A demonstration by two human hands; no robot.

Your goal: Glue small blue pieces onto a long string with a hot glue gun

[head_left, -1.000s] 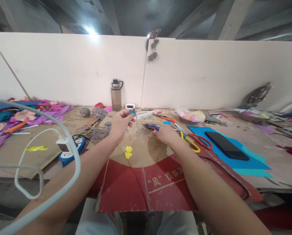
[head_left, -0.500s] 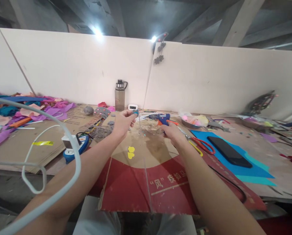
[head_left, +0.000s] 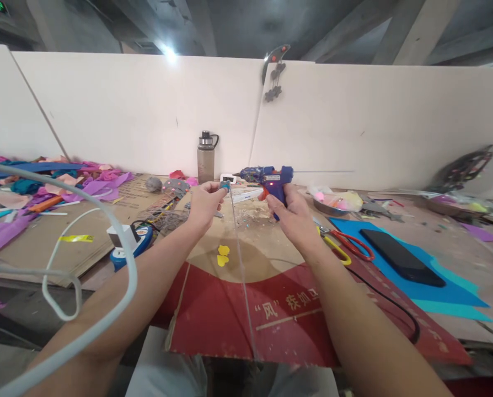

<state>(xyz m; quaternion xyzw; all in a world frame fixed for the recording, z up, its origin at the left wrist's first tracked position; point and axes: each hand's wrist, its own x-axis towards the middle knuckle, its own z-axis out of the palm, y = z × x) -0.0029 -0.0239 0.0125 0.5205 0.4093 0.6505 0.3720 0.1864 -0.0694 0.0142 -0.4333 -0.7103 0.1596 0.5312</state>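
My left hand (head_left: 205, 203) pinches a small teal piece (head_left: 225, 186) above the middle of the cardboard. My right hand (head_left: 290, 212) is wrapped round the handle of a blue glue gun (head_left: 267, 176), whose nozzle points left toward the teal piece without touching it. A thin stick juts from the back of the gun. Below my hands, small yellow cut-outs (head_left: 223, 255) lie on the red and brown cardboard (head_left: 213, 320).
A bottle (head_left: 205, 157) stands by the white wall. Scissors (head_left: 349, 245) and a black phone (head_left: 401, 257) lie at right, a tape measure (head_left: 133, 245) and coloured scraps (head_left: 93, 187) at left. A pale cable (head_left: 126, 242) loops across the left foreground.
The glue gun has risen in my right hand and now sits level, higher above the cardboard. My left hand keeps its pinch on the teal piece. The view has shifted slightly.
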